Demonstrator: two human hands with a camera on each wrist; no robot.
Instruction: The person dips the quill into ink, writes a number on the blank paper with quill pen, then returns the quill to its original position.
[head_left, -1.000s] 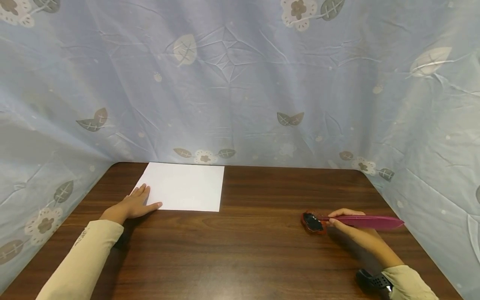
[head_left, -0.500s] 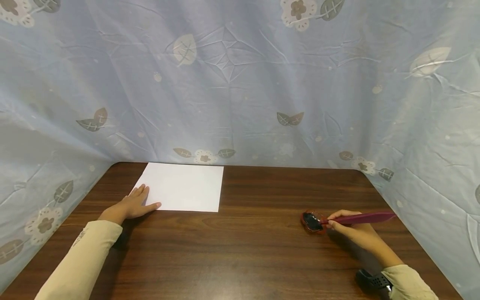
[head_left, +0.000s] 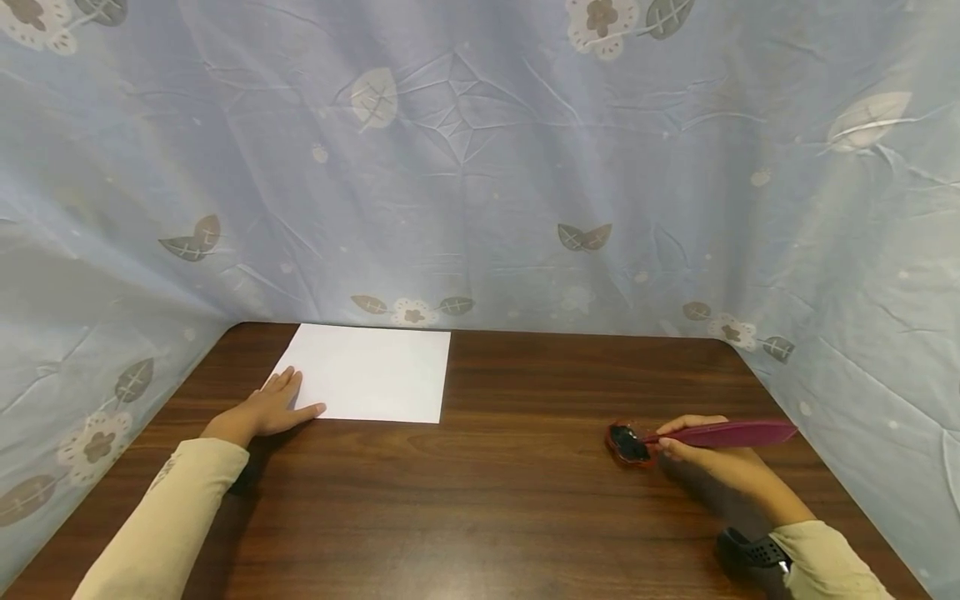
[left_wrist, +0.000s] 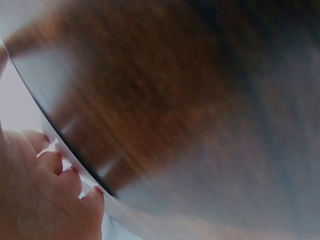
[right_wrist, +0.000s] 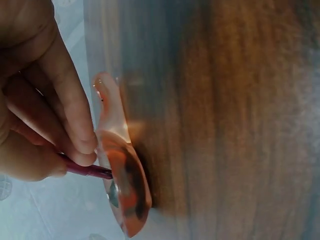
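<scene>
In the head view my left hand (head_left: 272, 410) lies with spread fingers over the left edge of a white sheet of paper (head_left: 378, 375). The left wrist view has the same hand (left_wrist: 47, 192) with its fingertips at the paper's edge. Across the table my right hand (head_left: 723, 462) pinches a magenta feather quill pen (head_left: 738, 433) by its shaft. Its tip reaches into a small, clear reddish dish (head_left: 630, 446) of black liquid. The right wrist view shows the shaft (right_wrist: 87, 169) between thumb and fingers, its end in the dish (right_wrist: 135, 192), which has a short handle (right_wrist: 111, 107).
A dark brown wooden table (head_left: 465, 508) lies under everything. Pale blue patterned cloth (head_left: 480, 183) hangs at the back and along both sides. A black strap (head_left: 753, 550) sits at my right wrist.
The quill pen's feather has turned and now looks narrower, its far end a little higher, while its tip stays at the dish. My left hand and the paper hold still.
</scene>
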